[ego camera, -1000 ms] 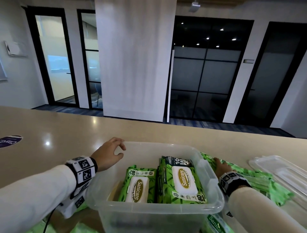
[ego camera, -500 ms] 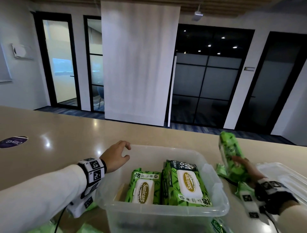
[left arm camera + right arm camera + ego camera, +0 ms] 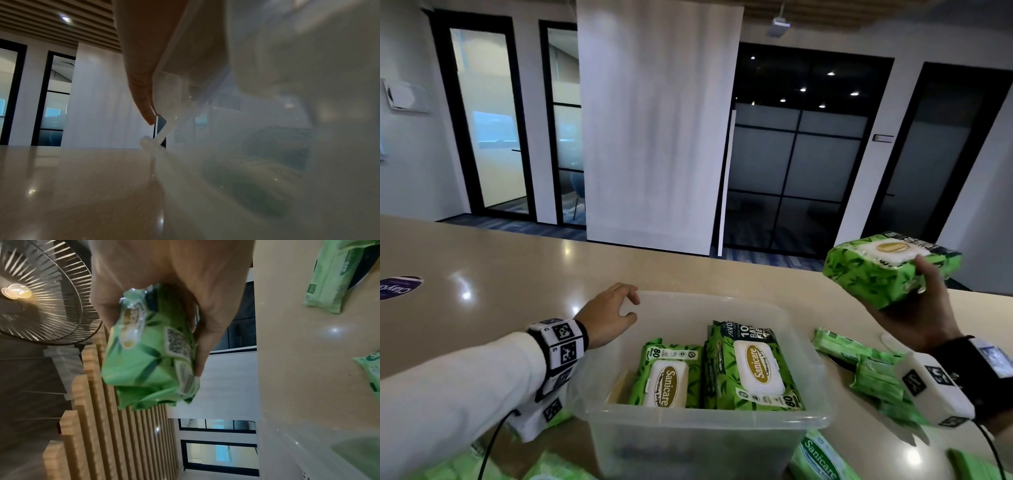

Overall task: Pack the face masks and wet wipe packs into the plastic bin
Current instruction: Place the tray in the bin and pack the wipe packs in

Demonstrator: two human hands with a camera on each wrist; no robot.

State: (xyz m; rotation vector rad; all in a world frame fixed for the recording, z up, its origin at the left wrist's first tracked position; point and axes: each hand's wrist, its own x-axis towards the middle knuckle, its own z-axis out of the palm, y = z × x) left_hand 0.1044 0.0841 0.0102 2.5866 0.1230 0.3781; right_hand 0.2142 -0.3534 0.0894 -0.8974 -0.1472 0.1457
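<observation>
Holding a soft green wet wipe pack with a white flip lid (image 3: 887, 267) aloft, the right hand (image 3: 914, 308) has fingers and thumb curled round it, up and to the right of the clear rectangular plastic bin (image 3: 808, 329), well above the glossy beige surface (image 3: 517, 274). Left hand (image 3: 607, 313) rests on the bin's far-left corner, fingers bent over the rim, bracing it. Inside the bin, two wet wipe packs already stand side by side: a smaller one (image 3: 666, 380) toward the left wall, a bigger one (image 3: 751, 368) on the right. So two in, a third on its way by my reckoning. Plenty left: flat green sachets (image 3: 866, 370), perhaps the face masks, lie just right of the bin, and more green packs (image 3: 820, 457) sit at its near side. Looks roughly the early-to-middle stretch.
</observation>
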